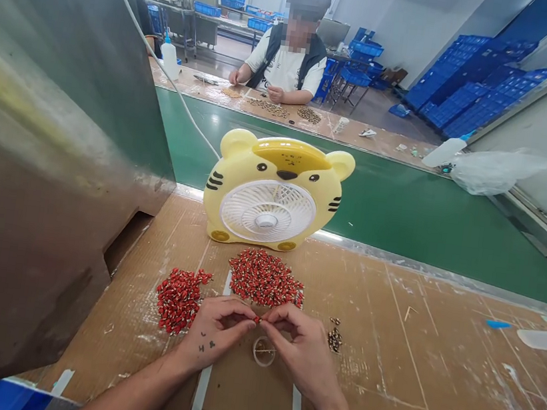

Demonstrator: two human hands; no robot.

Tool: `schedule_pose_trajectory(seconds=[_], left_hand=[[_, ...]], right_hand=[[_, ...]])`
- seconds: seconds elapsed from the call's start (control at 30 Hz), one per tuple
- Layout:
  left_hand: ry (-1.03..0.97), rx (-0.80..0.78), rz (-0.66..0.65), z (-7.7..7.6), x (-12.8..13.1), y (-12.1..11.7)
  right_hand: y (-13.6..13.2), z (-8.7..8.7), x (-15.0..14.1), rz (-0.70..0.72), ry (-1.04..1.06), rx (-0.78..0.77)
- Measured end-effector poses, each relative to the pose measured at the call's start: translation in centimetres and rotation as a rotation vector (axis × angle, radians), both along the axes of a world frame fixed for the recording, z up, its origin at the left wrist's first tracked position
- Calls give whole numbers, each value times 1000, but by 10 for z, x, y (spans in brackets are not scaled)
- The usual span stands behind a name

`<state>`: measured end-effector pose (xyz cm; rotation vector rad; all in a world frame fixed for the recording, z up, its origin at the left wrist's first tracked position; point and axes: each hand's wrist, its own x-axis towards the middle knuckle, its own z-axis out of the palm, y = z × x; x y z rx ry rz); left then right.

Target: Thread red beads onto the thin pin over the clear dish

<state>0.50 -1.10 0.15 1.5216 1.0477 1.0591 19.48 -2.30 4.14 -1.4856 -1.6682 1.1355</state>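
Pinching one small red piece (pixel 257 320) between the fingertips of your left hand (pixel 213 331) and right hand (pixel 302 350), both hands drawn narrow and meeting in front of the tiger-shaped fan (pixel 267 211). Keep the grip at the very tips and your wrists low over the cardboard-covered desk (pixel 414 358) so the piece stays steady. Nearer the fan, a larger heap of red pieces (pixel 265 278) lies within easy reach; a smaller heap of red pieces (pixel 179 300) sits left of it. Dark-gold pieces (pixel 334 339) lie right, a clear ring (pixel 263 352) under your hands.
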Motion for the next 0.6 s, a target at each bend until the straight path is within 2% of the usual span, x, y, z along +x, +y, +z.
schedule_pose_trajectory(seconds=[0.23,0.3,0.4,0.5,0.6], left_hand=[[46,148,-58,3,4,-1],[73,171,-65,1,2,-2],[159,243,-30,-3,-7,0],[370,346,9,0,-23,8],[700,354,9,11,-41,20]], right_hand=[[-2,-3,3,-22,28,-40],[0,-8,13,-49,51,-30],[11,-17,40,-184,7,17],[28,-25,71,-310,-103,65],[43,-31,87,-323,-152,74]])
